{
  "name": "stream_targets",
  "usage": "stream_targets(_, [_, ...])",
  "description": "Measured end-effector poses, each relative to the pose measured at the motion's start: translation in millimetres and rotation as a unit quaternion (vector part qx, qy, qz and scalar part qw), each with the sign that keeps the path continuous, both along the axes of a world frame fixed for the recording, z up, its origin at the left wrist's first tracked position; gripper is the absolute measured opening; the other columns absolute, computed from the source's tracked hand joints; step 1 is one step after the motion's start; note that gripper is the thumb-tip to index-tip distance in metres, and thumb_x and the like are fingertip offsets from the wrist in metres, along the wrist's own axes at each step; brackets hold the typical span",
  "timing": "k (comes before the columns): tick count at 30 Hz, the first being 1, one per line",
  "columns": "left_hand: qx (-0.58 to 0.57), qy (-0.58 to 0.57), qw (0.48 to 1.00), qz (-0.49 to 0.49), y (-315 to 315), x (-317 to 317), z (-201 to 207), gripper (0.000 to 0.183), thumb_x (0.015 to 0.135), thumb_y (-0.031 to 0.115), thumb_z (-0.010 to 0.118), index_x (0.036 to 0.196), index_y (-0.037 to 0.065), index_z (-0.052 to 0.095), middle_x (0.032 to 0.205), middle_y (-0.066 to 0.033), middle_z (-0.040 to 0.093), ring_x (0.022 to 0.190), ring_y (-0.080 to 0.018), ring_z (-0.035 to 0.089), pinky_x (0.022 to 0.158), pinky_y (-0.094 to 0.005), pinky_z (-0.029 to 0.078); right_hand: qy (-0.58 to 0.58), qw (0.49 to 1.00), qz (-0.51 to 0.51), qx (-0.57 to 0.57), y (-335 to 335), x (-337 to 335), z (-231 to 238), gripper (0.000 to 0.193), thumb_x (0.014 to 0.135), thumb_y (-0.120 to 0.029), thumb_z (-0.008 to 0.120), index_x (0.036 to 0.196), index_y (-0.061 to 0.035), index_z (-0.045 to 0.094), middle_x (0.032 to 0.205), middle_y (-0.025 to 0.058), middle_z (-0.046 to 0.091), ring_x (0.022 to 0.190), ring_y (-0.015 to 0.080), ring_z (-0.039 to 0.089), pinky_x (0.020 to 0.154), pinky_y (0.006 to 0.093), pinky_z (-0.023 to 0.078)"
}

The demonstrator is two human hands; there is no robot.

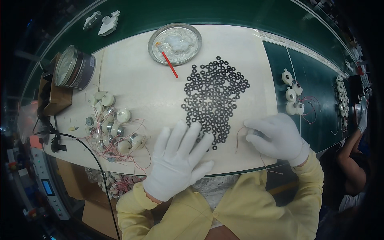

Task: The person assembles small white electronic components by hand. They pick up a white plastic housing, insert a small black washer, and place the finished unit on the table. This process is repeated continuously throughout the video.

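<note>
Many small black rings [214, 94] lie in one flat layer on the white work surface in front of me. My left hand [176, 158], in a white glove, is open with fingers spread; its fingertips reach the near-left edge of the rings, and whether they touch any is hidden. To the right of the rings, my gloved right hand [276, 136] is closed round a small part. Thin reddish wires [237, 140] stick out from it on both sides, and the fingers cover most of its body. Several small white-capped motors [123, 115] with tangled red wires lie left of my left hand.
A round metal tray [151, 48] holds whitish grease and a red stick [170, 65]. A large tin [82, 71] stands far left beside a cardboard box [60, 102]. More white-capped parts [291, 95] sit on the green surface at right. A co-worker's arm [352, 150] shows far right.
</note>
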State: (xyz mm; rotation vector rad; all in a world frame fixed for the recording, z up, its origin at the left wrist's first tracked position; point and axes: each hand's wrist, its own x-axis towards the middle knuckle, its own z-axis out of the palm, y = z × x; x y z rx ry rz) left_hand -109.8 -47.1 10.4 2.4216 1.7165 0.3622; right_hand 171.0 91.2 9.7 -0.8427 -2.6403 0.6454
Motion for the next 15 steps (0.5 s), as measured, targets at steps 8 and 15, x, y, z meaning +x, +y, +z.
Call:
stream_targets(8, [-0.029,-0.004,0.999,-0.025,-2.9,-1.8,-2.1,0.068,0.084,0.048,0.076,0.137,0.009,0.063,0.143,-0.0193,0.055,0.132,-0.0432,0.049,0.109,-0.06,0.039,0.011,1.0,-0.011,0.004,-1.2,1.7,-4.3,0.028,0.085,-0.029,0.082,0.106,-0.0105,0.079,0.063,0.0027,0.064,0.055,0.0231,0.063,0.055,0.0363,0.045])
stream_targets(15, [0.004,-0.003,1.0,-0.016,-0.9,2.0,-10.2,0.071,0.084,0.05,0.076,0.139,0.007,0.062,0.146,-0.0193,0.054,0.135,-0.043,0.048,0.111,-0.0605,0.037,0.008,0.999,-0.003,0.042,-1.6,-0.5,4.3,0.028,0.083,-0.025,0.083,0.107,-0.0112,0.079,0.067,0.0016,0.066,0.058,0.0218,0.064,0.056,0.035,0.045])
